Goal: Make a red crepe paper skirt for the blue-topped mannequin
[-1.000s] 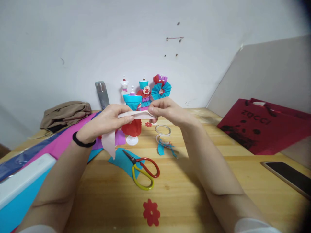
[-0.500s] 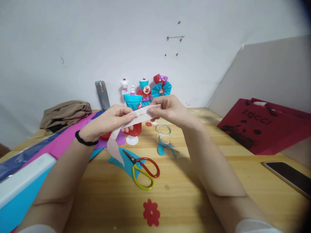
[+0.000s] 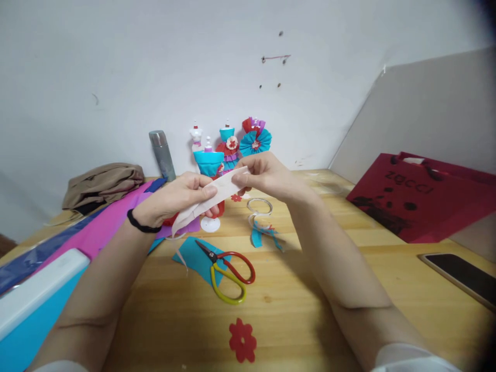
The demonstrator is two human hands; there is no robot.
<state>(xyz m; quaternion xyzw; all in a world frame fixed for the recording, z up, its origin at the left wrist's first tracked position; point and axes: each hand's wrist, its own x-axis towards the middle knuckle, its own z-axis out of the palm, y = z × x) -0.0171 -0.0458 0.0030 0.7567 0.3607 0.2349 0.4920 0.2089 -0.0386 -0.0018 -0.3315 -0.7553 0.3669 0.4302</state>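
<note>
Head view: two bare hands meet over the middle of the frame on one pale strip (image 3: 223, 190). Its long axis slants, one end pointing to the upper right, the other to the lower left, where a thin tail hangs down. The left hand (image 3: 184, 194) is clamped on its middle, thumb on top and fingers beneath; the right hand (image 3: 267, 178) pinches it near the upper end. Below the strip, at centre, one pair of scissors (image 3: 213, 257) lies partly on one turquoise piece (image 3: 194, 257), blades toward the upper left. Two red flower cutouts show, one (image 3: 248, 352) at bottom centre, a smaller one (image 3: 236, 198) just below the right hand. Behind stand four small dress forms (image 3: 209, 164), with one flask (image 3: 163, 157) to their left. One red bag (image 3: 418, 201) and one phone (image 3: 463, 276) are at far right.
</note>
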